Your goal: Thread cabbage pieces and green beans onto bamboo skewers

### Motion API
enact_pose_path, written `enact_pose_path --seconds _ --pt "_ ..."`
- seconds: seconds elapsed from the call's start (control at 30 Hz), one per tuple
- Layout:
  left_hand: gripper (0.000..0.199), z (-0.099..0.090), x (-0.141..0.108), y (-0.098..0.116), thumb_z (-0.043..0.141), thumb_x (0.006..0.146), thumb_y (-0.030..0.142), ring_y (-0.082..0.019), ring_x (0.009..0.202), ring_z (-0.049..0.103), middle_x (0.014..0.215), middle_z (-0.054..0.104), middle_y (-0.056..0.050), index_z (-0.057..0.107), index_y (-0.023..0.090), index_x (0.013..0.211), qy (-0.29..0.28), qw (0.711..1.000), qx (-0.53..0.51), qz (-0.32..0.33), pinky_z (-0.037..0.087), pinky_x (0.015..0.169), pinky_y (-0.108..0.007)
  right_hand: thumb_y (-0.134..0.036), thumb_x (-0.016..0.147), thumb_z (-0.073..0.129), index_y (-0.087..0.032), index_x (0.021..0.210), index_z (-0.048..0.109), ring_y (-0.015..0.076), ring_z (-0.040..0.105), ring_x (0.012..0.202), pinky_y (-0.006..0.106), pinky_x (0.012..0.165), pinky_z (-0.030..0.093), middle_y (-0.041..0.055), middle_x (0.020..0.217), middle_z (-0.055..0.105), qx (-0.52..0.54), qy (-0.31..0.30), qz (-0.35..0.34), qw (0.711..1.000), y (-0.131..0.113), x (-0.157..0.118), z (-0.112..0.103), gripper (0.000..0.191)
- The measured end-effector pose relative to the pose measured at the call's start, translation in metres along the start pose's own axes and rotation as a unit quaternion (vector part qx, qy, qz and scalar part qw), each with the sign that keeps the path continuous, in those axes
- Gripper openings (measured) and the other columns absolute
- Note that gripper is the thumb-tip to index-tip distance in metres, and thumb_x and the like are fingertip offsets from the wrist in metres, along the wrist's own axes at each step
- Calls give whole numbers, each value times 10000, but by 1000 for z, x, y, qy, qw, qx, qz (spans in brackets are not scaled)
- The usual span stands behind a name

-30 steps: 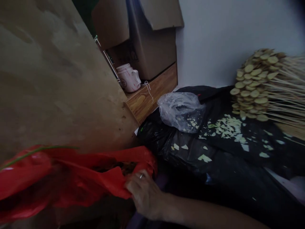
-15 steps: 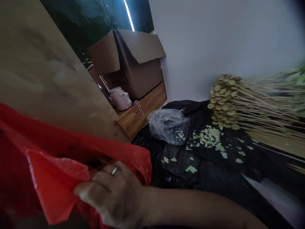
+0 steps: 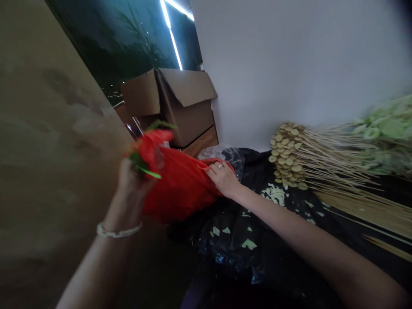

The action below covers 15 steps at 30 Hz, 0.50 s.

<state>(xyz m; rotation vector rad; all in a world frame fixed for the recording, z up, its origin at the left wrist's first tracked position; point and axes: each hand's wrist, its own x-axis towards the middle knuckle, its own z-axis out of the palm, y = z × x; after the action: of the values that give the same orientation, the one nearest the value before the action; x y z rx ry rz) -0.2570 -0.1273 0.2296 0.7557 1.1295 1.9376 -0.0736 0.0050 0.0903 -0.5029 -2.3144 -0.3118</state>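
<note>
Okay, so the biggest thing here is a white wall [image 3: 289, 64] rising up beyond the right hand's fingers, and a big scuffed tan panel [image 3: 48, 128] fills the whole side left of the left hand's fingers. Up past both sets of fingers there's a dark glass pane [image 3: 128, 47] with strip-light reflections in it, and under that an open cardboard box [image 3: 183, 107] with its flaps up.

Below and right of the right fingers, a black plastic sheet [image 3: 257, 257] covers the counter. On it, just right of those fingers, sits a big bundle of bamboo skewers [image 3: 337, 171] loaded with pale round slices, with a blurry bunch of green slices [image 3: 383, 133] at the far end. Pale scraps [image 3: 273, 194] are scattered on the plastic, and a crumpled clear plastic bag [image 3: 231, 159] sits just behind the right fingers.

Between the two hands is a red plastic bag [image 3: 180, 184], held up off the counter. The left hand [image 3: 131, 180] is clenched around its bunched top, with a green strip [image 3: 149, 173] poking out by the fingers. The right hand [image 3: 223, 178] is pinching the bag's other edge. There's a ring [image 3: 220, 165] on the right hand and a beaded bracelet [image 3: 118, 231] on the left wrist.
</note>
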Motion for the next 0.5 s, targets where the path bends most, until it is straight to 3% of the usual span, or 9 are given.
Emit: enact_pose_path --seconds 0.03,0.1,0.23,0.37,0.5 --pt "265 -6 -2 -16 416 946 238 -80 571 602 614 644 56 630 148 818 1 1000 -9 -25 526 616 -180 -96 968 306 -156 1098 580 205 491 919 410 899 372 74 942 586 -3 -32 -11 999 4 -12 8 309" --pt "292 -24 -7 -50 401 909 111 -75 410 537 483 589 37 602 137 698 61 993 0 -98 511 500 -168 -94 968 302 -188 1011 604 195 499 867 409 918 367 48 867 584 -11 -65 -34 997 7 -38 21 319" --pt "188 -73 -17 -95 482 859 74 -127 458 615 538 650 -25 640 104 760 66 962 71 -254 541 491 -213 -98 948 358 -191 931 610 192 501 814 400 921 373 44 830 593 -27 -83 -67 994 9 -77 25 269" --pt "55 -111 -28 -91 667 759 104 -176 582 672 678 716 -55 677 108 812 1 927 184 -327 559 559 -256 -105 924 408 -176 949 607 200 517 863 419 959 351 58 873 610 -86 -99 -94 987 13 -99 17 212" --pt "267 -137 -26 -71 745 677 131 -199 720 686 833 732 -85 685 114 936 -31 935 217 -280 558 625 -266 -129 915 436 -176 906 611 206 532 882 416 993 335 53 842 613 -85 -106 -75 988 17 -118 11 182"
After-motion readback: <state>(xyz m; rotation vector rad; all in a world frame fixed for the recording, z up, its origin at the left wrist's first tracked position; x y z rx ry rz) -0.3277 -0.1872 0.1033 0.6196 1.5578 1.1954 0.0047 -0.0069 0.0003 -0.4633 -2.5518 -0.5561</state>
